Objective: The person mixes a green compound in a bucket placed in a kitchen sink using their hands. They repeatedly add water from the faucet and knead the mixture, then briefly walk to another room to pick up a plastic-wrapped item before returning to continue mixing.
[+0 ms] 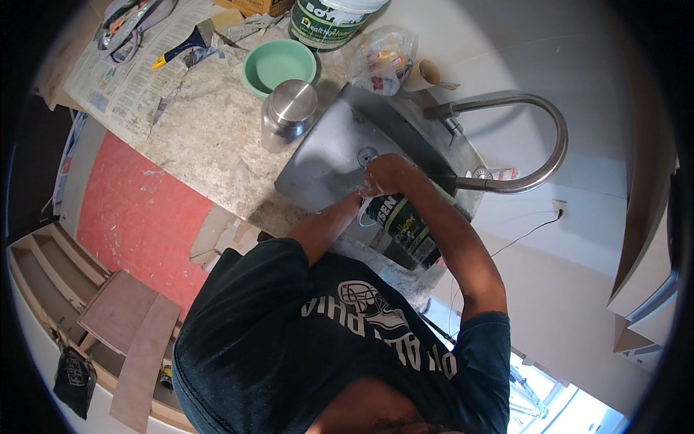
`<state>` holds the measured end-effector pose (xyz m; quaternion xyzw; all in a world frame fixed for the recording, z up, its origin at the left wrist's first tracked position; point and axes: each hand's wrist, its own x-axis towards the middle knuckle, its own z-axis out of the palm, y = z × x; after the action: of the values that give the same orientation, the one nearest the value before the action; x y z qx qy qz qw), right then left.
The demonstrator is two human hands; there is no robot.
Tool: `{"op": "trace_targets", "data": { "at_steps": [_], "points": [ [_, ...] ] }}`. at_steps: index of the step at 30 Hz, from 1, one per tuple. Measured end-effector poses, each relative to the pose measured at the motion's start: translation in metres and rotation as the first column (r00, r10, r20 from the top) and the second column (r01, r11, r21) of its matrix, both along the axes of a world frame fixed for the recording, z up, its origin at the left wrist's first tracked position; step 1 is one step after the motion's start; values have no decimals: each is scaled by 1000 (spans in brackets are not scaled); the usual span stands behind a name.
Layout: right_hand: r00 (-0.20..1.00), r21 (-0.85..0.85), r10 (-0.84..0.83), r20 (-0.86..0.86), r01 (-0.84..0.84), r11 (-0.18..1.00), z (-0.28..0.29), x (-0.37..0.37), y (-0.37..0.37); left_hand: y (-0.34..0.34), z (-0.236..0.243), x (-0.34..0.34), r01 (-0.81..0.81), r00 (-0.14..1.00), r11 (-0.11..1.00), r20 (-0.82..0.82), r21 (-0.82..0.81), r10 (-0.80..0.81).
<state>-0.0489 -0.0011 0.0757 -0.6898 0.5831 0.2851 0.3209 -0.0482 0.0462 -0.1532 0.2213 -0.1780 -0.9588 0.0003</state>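
Observation:
A dark green paint bucket [407,228] lies tilted at the near right part of the steel sink [318,163], its white handle hanging by the rim. My right hand [388,173] is bent over at the bucket's mouth, fingers curled in; whatever they hold is hidden. My left hand [367,191] meets it there from the left, low at the rim, its fingers mostly covered by the right hand and the bucket. White smears show on the skin around both hands. Beyond them is the sink drain [367,155].
A curved steel faucet [557,137] arches on the right. Left of the sink stand a steel canister [288,116] and a green basin [278,65]. Farther back are a larger paint bucket [329,25], a plastic bag [383,61], a paper cup [423,74] and a paintbrush [184,45] on newspaper.

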Motion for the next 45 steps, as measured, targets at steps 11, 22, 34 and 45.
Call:
{"op": "trace_targets", "data": {
  "at_steps": [11,22,34,45],
  "points": [
    [993,-272,75,86,-49,961,51,-4,53,-3,-102,13,-45,999,920,34,390,34],
    [942,-712,327,80,-175,680,19,-25,146,-93,56,80,60,966,950,258,-305,22],
    [981,-494,10,194,89,865,34,4,101,-24,70,66,212,967,-324,247,-922,-70],
    [998,-444,70,11,-58,894,-32,-11,163,-72,68,59,362,926,-202,376,-910,-32]
  ]
}}
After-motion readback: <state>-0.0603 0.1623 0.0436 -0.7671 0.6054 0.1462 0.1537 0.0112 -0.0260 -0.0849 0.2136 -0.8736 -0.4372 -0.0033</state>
